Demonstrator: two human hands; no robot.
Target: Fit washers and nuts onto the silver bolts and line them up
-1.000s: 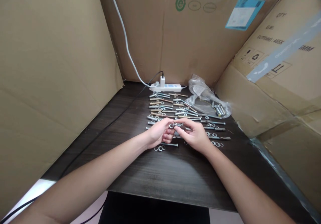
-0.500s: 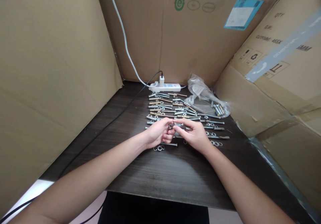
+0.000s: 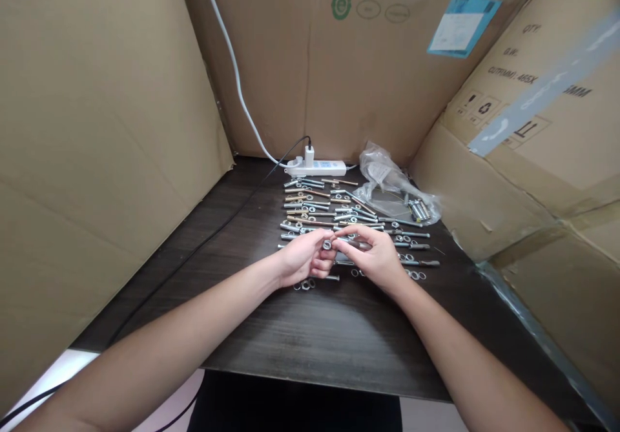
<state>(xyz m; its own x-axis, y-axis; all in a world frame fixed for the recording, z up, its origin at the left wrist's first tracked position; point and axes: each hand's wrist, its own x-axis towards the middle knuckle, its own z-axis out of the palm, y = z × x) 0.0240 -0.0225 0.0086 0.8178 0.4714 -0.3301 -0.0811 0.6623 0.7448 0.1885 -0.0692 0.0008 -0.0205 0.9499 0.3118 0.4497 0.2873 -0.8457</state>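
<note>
Above the rows of hardware, my left hand (image 3: 307,259) has its fingers curled around a small shiny metal nut (image 3: 327,245), whose round opening faces me. My right hand (image 3: 371,256) meets it from the right, thumb and forefinger pinched close at the nut. Whether those fingertips hold a separate small part is hidden. Under and behind both hands lie bolts with metal sleeves (image 3: 310,222), some silver and some brass-coloured. Loose washers (image 3: 305,285) lie near my left wrist, and more rings (image 3: 415,276) lie right of my right hand.
A white power strip (image 3: 322,168) with a plugged-in charger stands behind the hardware. A clear plastic bag (image 3: 387,177) with metal parts lies at the back right. A black cable (image 3: 213,232) crosses the dark table (image 3: 310,341). Cardboard walls (image 3: 261,64) enclose the back and sides.
The nut in my left hand now shows its round opening more plainly. My right fingertips have shifted slightly at it. The whole view has moved a little.
</note>
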